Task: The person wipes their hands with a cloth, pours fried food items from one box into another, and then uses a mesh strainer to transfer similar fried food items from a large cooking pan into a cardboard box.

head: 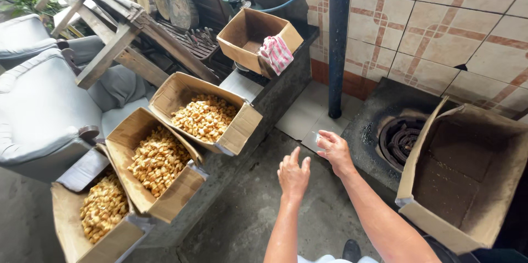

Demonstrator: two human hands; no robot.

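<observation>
My left hand (293,175) hangs over the grey concrete floor with its fingers apart and nothing in it. Just to its right, my right hand (334,150) pinches a small clear plastic piece (313,141) between its fingertips. Three open cardboard boxes hold golden fried snack pieces: one (204,115) at the upper middle, one (158,161) below it, one (103,206) at the lower left. They lean on a dark ledge to the left of my hands. An empty cardboard box (462,172) stands at the right.
A black ring burner (400,139) sits in a sooty stand beside the empty box. A blue pole (338,43) rises against the tiled wall. Another box (253,34) with a striped cloth (275,54) rests on the ledge. A grey armchair (38,109) and wooden planks (118,26) fill the left.
</observation>
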